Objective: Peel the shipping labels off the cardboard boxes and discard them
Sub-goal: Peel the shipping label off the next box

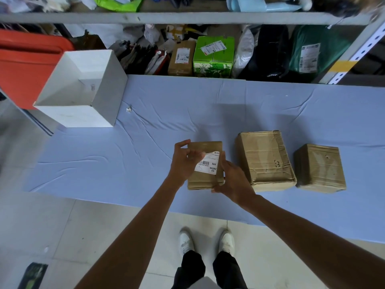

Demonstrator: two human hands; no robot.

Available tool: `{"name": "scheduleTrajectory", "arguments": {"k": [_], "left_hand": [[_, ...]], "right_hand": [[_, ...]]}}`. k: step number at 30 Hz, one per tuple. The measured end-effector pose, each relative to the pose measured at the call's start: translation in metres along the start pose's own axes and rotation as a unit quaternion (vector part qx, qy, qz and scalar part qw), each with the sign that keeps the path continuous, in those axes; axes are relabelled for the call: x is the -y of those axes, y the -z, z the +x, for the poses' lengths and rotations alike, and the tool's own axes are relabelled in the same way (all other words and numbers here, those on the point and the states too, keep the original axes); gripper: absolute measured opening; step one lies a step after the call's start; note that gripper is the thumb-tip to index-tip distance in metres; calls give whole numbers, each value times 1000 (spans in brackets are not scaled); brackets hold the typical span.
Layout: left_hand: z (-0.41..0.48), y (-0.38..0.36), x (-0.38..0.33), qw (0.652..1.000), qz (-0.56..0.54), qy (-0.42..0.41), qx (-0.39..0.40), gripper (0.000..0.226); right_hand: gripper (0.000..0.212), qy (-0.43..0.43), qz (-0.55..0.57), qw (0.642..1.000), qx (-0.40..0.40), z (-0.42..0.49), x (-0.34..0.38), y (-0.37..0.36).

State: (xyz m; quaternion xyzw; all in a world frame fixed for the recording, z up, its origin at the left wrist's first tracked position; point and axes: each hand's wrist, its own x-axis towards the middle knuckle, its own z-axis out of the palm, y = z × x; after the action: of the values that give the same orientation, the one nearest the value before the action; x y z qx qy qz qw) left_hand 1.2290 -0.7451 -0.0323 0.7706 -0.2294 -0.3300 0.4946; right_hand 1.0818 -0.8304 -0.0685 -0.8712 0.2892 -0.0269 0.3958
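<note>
A small cardboard box (203, 181) lies on the blue cloth (145, 153) near the table's front edge. On its top is a white shipping label (208, 163) with a barcode, its upper left corner lifted off the cardboard. My left hand (183, 161) pinches that lifted corner. My right hand (231, 180) grips the box's right side and holds it in place. Two more cardboard boxes stand to the right: a larger dented one (264, 159) and a smaller taped one (319, 167). Neither shows a label on top.
An open white box (100, 88) stands at the table's far left, next to a red bin (27, 65). Behind the table a metal shelf (187, 17) holds labelled parcels, a green carton (212, 57) and bags. A small paper scrap (128, 109) lies on the cloth.
</note>
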Motion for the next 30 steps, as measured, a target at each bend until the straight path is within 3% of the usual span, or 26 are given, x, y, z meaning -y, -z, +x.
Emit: {"name": "scheduleTrajectory", "arguments": {"k": [2,5,7,18,25,30], "left_hand": [[0,0,-1,1000,-16,10,0,18],[0,0,-1,999,-37,32,6,49],[1,-1,0,999,-29,32,9,55],[2,-2,1,1000,-13,18,6,51],[-1,-1,-1,999,-52,17,4,27],[-1,-1,0,998,-56,20,7,30]], "right_hand": [[117,0,1,1000,3,0,1,1],[119,-3,-4,1000,7,0,2,1],[120,-6,-2,1000,8,0,3,2],[124,-14,-5,1000,11,0,4,3],[125,-23,-9,1000,11,1,4,4],[126,-32,-1,999,16,1,7,5]]}}
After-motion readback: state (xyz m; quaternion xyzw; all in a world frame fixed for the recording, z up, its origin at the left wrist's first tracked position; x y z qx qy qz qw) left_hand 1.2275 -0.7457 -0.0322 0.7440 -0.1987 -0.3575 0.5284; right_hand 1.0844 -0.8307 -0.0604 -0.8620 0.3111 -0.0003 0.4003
